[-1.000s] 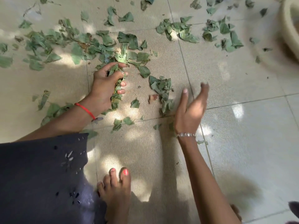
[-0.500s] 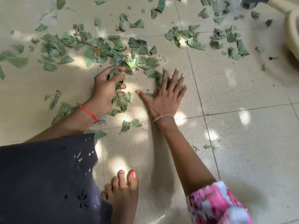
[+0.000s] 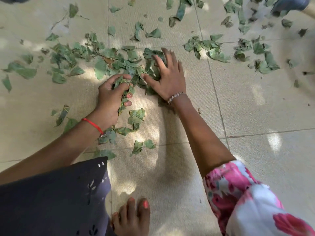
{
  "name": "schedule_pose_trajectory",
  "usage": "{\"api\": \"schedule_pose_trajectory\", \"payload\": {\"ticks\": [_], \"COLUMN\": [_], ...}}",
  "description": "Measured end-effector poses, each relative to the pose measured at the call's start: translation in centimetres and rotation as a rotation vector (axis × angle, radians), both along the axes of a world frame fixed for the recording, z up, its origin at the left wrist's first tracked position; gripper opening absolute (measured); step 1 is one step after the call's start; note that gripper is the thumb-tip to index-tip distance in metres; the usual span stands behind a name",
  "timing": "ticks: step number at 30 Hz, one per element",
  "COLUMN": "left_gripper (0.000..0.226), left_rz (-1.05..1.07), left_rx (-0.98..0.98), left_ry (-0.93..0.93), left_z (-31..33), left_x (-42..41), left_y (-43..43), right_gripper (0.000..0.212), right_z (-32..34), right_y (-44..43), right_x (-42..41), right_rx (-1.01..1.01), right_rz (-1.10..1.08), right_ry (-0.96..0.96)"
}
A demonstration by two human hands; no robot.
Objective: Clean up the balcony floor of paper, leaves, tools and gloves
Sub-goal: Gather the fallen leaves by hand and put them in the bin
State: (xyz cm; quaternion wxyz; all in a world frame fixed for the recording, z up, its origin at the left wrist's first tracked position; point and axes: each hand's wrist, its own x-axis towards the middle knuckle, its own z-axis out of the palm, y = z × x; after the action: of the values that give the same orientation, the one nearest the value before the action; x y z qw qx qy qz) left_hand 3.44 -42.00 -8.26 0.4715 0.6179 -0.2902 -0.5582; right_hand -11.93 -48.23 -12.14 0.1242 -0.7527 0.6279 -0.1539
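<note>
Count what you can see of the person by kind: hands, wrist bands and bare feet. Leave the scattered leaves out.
Hands: 2, left hand gripping leaves, right hand spread on the leaf pile
Wrist bands: 2, red thread, silver bracelet
Bare foot: 1
Total: 5

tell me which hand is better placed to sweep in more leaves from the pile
Likely right. The right hand lies open, fingers spread on the leaf pile, free to rake. The left hand is full, gripping a bunch of leaves.
</note>
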Motion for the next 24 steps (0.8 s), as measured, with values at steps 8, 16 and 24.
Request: {"api": "schedule_pose_trajectory", "payload": {"ticks": [8, 16, 24], "left_gripper": [0.030, 0.028, 0.033], "left_rz": [-0.017, -0.066, -0.157], "left_rx": [-0.005, -0.018, 0.034], "left_ry": [0.013, -0.048, -0.248], "left_z": [-0.5, -1.1, -1.1], "left_x": [-0.2, -0.3, -1.0], "left_y": [-0.6, -0.7, -1.9], "right_gripper": [0.068, 0.112, 0.109], "right_z": [0.1, -0.6, -1.3], "right_y": [2.2, 9.1, 5.5], "right_x": [-1.7, -4.1, -1.0], "right_rx": [0.092, 0.091, 0.084], "right_rz": [0.272, 0.051, 0.093], "right_ry": [-0.207, 0.004, 0.134]}}
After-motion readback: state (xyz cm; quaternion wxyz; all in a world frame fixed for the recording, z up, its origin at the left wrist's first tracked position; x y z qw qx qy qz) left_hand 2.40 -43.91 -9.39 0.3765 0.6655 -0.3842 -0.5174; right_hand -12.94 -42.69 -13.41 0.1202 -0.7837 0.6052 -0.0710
